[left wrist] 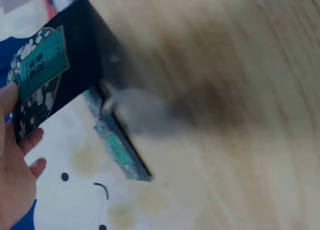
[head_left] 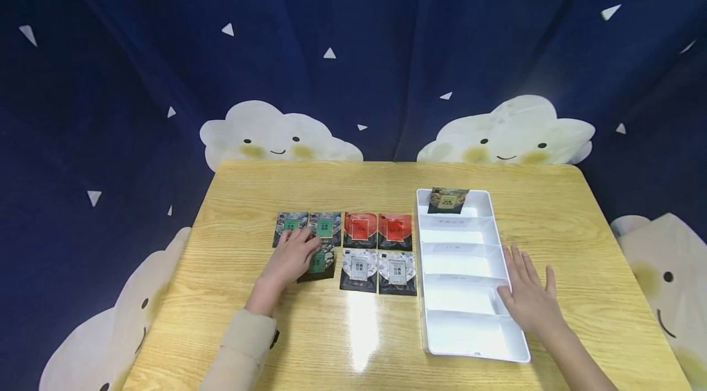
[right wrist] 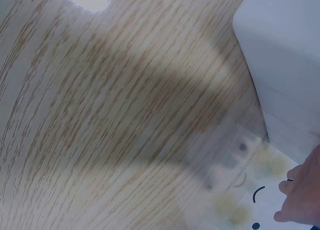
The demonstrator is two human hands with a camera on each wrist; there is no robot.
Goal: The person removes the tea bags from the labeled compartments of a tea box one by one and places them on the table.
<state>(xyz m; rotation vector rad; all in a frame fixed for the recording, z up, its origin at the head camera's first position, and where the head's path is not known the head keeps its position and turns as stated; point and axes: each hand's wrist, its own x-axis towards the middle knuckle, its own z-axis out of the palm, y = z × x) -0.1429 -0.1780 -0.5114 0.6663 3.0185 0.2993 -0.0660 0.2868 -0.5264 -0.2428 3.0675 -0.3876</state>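
Observation:
My left hand [head_left: 289,262] pinches a dark sachet with a green label [left wrist: 45,62] between thumb and fingers. In the left wrist view the sachet is tilted and raised off the wooden surface. Two similar green-labelled sachets [head_left: 326,227] lie just beyond that hand, one partly covered by it. My right hand [head_left: 533,299] rests with spread fingers against the right side of a white divided tray [head_left: 472,336]; its thumb reaches the rim. A dark sachet with a gold label [head_left: 447,201] leans in the tray's far compartment.
Between left hand and tray lie two red sachets [head_left: 361,230] in a row, with two white-and-black sachets [head_left: 359,269] nearer. The wooden table [head_left: 248,194] ends at a dark blue curtain [head_left: 353,72] with cloud figures. Low dividers cross the tray.

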